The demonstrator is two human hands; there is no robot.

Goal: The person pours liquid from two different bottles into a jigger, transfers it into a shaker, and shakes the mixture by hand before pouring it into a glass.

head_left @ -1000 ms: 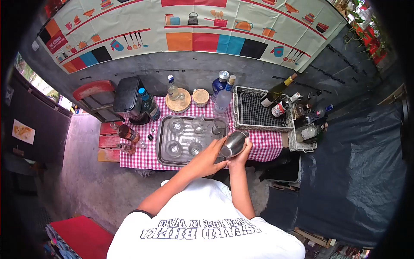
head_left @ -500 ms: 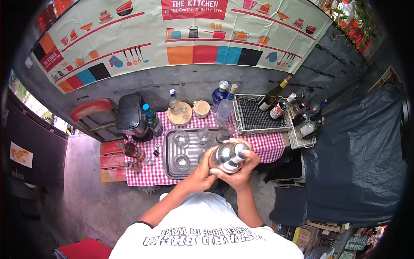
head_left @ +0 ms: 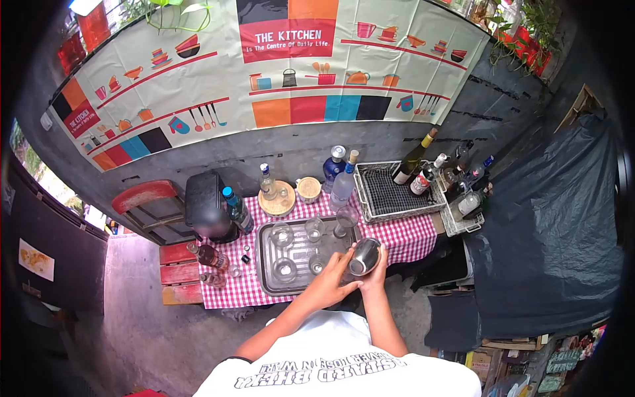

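Note:
I hold a shiny metal shaker cup (head_left: 364, 256) over the front right corner of a metal tray (head_left: 264, 274). My left hand (head_left: 334, 281) wraps it from the left and my right hand (head_left: 379, 270) grips it from the right. On the tray stand several clear glasses, such as one glass (head_left: 284, 268) near the front and another glass (head_left: 315, 229) further back. The tray lies on a small table with a red-and-white checked cloth (head_left: 403, 236).
Bottles crowd the table's back and right: a blue bottle (head_left: 335, 167), a clear bottle (head_left: 344, 186), a wine bottle (head_left: 414, 157). A wire basket (head_left: 390, 192) stands at right, a black box (head_left: 206, 205) at left. A red chair (head_left: 147, 198) stands beside the table.
The shaker, held up close to the camera half a second ago, has dropped back down toward the tray. The camera view has tilted upward, showing more of the wall banner.

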